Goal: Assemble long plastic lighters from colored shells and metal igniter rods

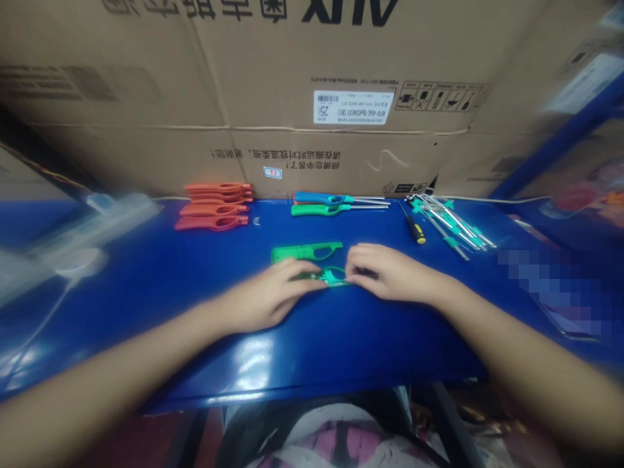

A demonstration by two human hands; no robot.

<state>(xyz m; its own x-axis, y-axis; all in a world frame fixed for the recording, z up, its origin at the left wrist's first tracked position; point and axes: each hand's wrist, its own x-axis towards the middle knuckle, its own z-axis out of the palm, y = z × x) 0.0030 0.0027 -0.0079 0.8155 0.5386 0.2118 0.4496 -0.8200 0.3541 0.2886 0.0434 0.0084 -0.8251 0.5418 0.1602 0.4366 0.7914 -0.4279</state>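
Note:
In the middle of the blue table, my left hand (273,296) and my right hand (390,273) pinch a green lighter casing half (336,281) from its two ends. A teal trigger part shows in it, while my fingers cover much of the rest. My right fingertips are at its right end, and whatever small part they may also hold is hidden. Just behind my left fingers lies another green casing half (306,251), flat on the table and touched by neither hand.
Several red-orange lighter casings (214,208) are stacked at back left. Assembled lighters with metal rods (324,209) lie at back centre. A yellow-black screwdriver (415,229) and several metal rods with teal parts (453,224) lie to the right. A large cardboard box (273,78) walls the back.

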